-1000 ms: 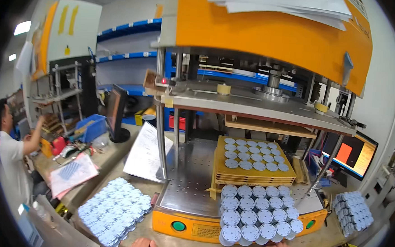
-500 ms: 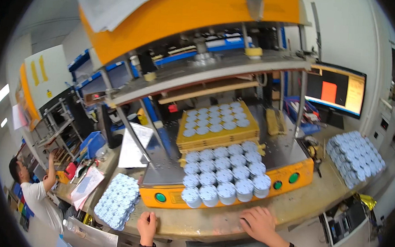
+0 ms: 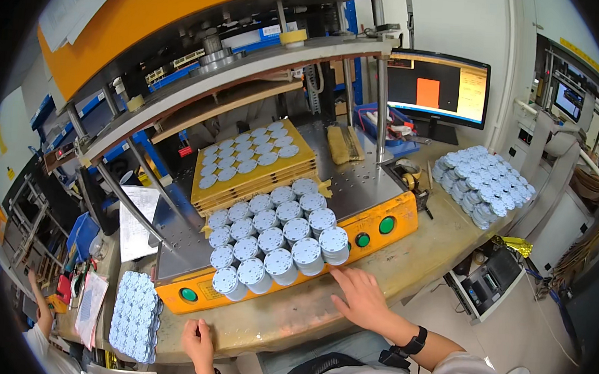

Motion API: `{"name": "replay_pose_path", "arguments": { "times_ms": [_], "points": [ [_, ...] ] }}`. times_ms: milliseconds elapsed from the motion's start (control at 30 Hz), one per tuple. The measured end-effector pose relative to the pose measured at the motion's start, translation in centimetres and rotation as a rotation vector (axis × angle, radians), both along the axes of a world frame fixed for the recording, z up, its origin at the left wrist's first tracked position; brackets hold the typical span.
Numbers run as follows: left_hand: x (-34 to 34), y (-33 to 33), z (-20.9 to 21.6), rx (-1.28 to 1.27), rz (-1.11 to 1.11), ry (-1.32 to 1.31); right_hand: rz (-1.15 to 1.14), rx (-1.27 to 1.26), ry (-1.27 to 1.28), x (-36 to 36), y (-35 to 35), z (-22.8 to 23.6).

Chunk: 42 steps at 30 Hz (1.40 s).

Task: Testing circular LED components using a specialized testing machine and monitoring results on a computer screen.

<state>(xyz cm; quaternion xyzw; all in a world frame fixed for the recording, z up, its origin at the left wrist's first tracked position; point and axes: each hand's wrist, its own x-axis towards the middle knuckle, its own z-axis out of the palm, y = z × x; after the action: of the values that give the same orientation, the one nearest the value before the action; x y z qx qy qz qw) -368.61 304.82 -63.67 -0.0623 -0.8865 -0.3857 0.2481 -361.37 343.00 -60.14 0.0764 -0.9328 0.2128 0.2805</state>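
Rows of stacked pale blue discs point(image 3: 270, 239), round and dotted with small holes, stand at the front of the orange press bed. My right hand point(image 3: 362, 299) reaches over the worktop with its fingers stretched out. Its fingertips are close to the foot of the right front stack point(image 3: 334, 242); whether they touch it I cannot tell. At the table's front edge, my left hand point(image 3: 199, 340) is loosely curled, with nothing visible in it. Behind the stacks, a yellow-brown board point(image 3: 256, 158) on a pile of boards carries more discs in rows.
The press point(image 3: 400, 217) has green buttons and metal posts. More disc stacks lie at the right point(image 3: 485, 181), and a block of discs point(image 3: 134, 314) lies at the left. A monitor point(image 3: 437, 89) stands behind. A person's arm point(image 3: 43, 308) shows at far left.
The view has swung right, so the press sits further left. My right hand has moved from the table edge toward the right front stack. My left hand remains curled by the edge.
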Motion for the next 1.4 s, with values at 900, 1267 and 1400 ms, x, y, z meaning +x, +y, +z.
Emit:
{"name": "replay_pose_path", "arguments": {
  "times_ms": [900, 1267, 1400],
  "points": [
    [-5.3, 1.8, 18.0, 0.101, -0.439, -0.058, 0.487, -0.223, -0.229, -5.4, 8.1, 14.7],
    [-22.2, 10.3, 17.4, -0.320, -0.355, -0.134, 0.150, 0.180, -0.124, -24.2, 7.6, 13.9],
    [-23.4, 9.6, 16.6, -0.193, -0.372, -0.115, 0.129, 0.130, -0.266, -25.9, 7.0, 14.5]
  ]
}}
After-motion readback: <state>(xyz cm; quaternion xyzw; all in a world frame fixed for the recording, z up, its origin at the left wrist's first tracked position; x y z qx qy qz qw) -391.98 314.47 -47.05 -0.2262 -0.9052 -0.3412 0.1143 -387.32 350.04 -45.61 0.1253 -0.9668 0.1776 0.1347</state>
